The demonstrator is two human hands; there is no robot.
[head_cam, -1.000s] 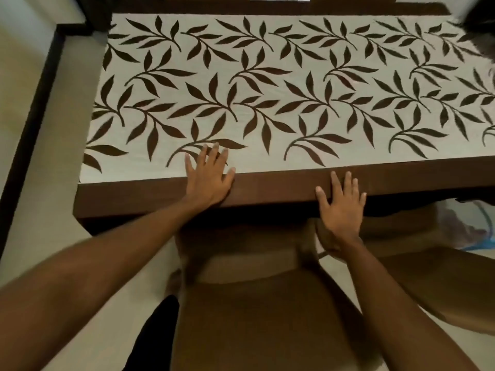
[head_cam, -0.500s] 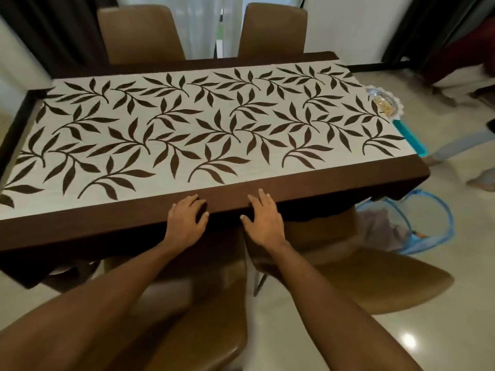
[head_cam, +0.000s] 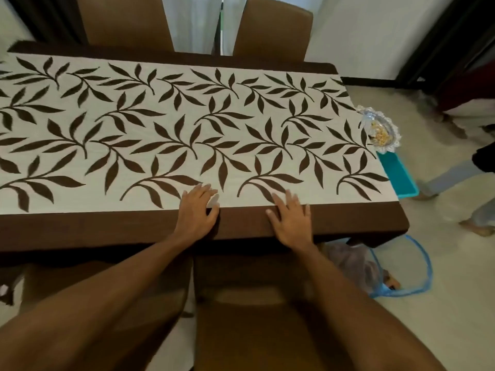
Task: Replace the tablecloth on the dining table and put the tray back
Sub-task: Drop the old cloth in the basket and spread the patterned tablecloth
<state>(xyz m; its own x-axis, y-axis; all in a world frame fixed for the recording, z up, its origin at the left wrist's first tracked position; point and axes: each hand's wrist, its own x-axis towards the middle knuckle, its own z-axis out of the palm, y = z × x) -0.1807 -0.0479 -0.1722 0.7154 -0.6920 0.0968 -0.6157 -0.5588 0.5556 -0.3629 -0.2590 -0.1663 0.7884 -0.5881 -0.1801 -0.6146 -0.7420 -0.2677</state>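
1. Tablecloth work looks nearly finished to me. The cream tablecloth with dark brown leaf print and a plain brown border [head_cam: 241, 129] lies flat over the counter. Its border hangs over the near edge and the right end.
2. My left hand [head_cam: 197, 210] and right hand [head_cam: 290, 220] lie palm down, near each other, on the near strip. The fingers are straight and slightly spread, with fingertips on the cream field and palms on the brown border. Neither hand pinches anything, so I read this as a last smoothing pass.
3. I see no obvious wrinkles in the part in view. The left end runs out of frame, so I cannot judge it.
4. The tray step is not done, as the tray is not yet back on the counter. A scalloped clear glass dish with yellowish bits [head_cam: 380, 129] sits just off the right end, above a teal rectangular plastic tray [head_cam: 399, 175]. I cannot tell whether the dish rests in the teal tray, nor which of the two the task means.
5. On the floor at near right, a blue-rimmed mesh basket [head_cam: 427, 266] holds greyish fabric, likely the old cloth.
6. Left to do: finish smoothing, then carry the tray onto the counter.
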